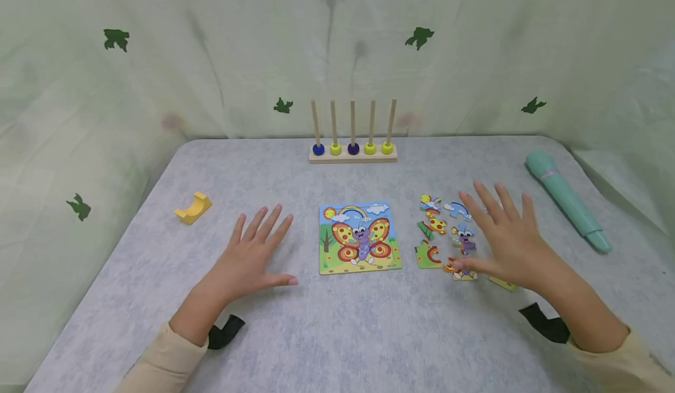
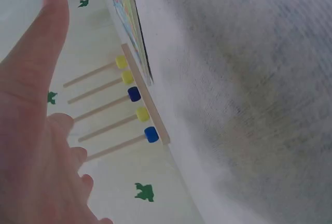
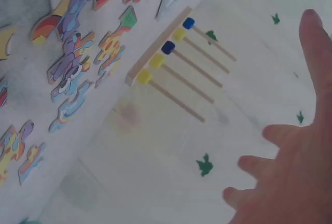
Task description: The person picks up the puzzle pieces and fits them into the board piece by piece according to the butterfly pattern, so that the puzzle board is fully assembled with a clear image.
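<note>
Several loose, colourful printed cardboard-like puzzle pieces point(image 1: 464, 239) are scattered on the grey tabletop point(image 1: 358, 334), right of a square, brightly printed butterfly board point(image 1: 361, 238). Some are obscured by the right hand point(image 1: 510, 245), whose fingers are spread, nothing gripped; small pieces could be swept aside or flipped by a careless thumb. The left hand point(image 1: 248, 267) is likewise spread and unladen; the board could be nudged by it. Beyond, the pale wooden five-peg rack point(image 1: 352, 157) could be toppled by overreaching.
</note>
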### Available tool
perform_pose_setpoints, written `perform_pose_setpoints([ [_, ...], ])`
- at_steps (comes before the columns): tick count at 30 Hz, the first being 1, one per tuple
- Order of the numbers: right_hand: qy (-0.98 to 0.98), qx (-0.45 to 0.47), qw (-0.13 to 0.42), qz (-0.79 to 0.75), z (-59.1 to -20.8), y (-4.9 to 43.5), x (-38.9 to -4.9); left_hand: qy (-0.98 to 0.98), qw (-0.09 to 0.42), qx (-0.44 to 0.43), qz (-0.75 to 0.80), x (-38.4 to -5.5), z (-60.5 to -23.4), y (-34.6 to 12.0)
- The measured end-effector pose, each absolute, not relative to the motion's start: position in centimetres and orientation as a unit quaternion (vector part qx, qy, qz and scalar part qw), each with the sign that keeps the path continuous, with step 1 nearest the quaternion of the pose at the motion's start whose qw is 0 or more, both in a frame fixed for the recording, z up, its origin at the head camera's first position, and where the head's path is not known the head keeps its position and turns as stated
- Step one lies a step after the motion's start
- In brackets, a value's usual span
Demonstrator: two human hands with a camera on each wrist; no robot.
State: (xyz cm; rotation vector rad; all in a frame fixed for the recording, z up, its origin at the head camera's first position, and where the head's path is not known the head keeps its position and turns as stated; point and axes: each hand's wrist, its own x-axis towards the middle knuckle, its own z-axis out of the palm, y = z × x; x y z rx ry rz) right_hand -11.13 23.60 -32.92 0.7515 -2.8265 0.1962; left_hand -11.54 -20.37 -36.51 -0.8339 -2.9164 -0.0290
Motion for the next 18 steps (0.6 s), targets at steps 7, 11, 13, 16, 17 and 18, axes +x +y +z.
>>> perform_pose_setpoints([
  [7, -0.93, 0.277, 0.143, 0.197, -32.9, 23.4, -13.6, -0.945, 0.089, -0.305, -0.082, -12.2, -37.2, -20.0],
  [11, -0.915, 0.262, 0.134, 0.276, -33.3, 23.0, -15.0, -0.938, 0.103, -0.305, -0.13, -12.5, -37.5, -19.2],
  [13, -0.914, 0.244, 0.121, 0.302, -33.6, 22.8, -15.7, -0.936, 0.098, -0.299, -0.157, -12.7, -37.6, -18.7],
  [16, -0.915, 0.22, 0.103, 0.322, -34.3, 22.6, -16.8, -0.935, 0.079, -0.282, -0.197, -12.9, -37.7, -17.8],
  [17, -0.916, 0.211, 0.094, 0.327, -34.6, 22.6, -17.1, -0.935, 0.07, -0.276, -0.211, -13.0, -37.8, -17.5],
  [18, -0.916, 0.204, 0.088, 0.333, -34.9, 22.6, -17.5, -0.934, 0.059, -0.27, -0.225, -13.1, -37.8, -17.2],
])
